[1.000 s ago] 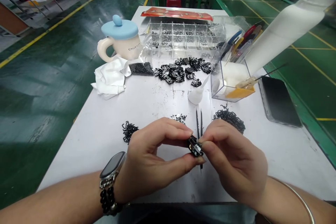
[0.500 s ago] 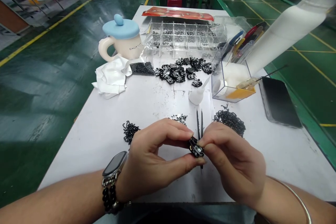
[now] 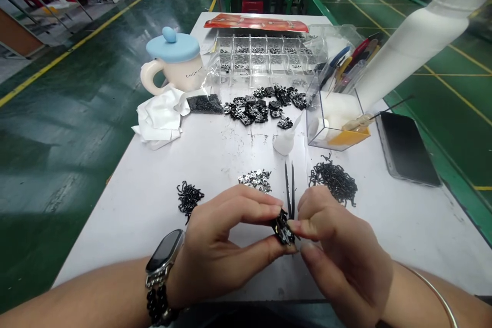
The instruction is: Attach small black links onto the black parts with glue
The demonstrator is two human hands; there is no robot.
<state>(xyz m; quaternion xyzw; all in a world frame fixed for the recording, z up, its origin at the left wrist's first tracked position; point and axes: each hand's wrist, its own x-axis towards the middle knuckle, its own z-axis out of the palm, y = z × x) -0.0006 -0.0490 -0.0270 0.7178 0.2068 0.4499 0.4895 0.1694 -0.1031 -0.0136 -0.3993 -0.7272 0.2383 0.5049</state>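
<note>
The left hand (image 3: 225,246) pinches the part (image 3: 283,231); the right hand (image 3: 344,246), thumb and forefinger parted, seems to press it. Off-centre pressure could twist it loose onto the tweezers (image 3: 287,189).

On the wrist of the left hand (image 3: 217,251) is a rounded rectangular watch (image 3: 165,251) with a silvery case and glossy dark face. Its band starts in metal links (image 3: 157,279), then runs into two rows of shiny black beads (image 3: 157,301). Beyond the right hand (image 3: 348,256), a thin silvery bangle (image 3: 436,290) rings the bare forearm.
</note>
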